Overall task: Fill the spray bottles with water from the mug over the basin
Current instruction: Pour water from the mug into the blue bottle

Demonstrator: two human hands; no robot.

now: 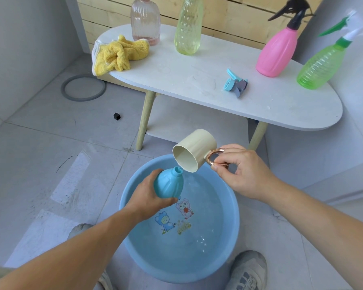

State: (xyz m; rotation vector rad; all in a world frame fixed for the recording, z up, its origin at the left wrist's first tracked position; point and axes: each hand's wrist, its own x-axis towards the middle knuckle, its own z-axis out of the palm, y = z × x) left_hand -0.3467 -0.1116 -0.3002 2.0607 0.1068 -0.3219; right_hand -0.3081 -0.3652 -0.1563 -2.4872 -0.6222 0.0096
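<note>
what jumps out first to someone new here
The cream mug, tipped by the right hand, meets the mouth of the blue bottle gripped by the left hand, over the blue basin at bottom centre. A pink spray bottle and a green spray bottle stand at the right end of the white table.

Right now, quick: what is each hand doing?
Left hand: fingers curled round the blue bottle, holding it.
Right hand: fingers pinching the mug handle, mug tipped.
</note>
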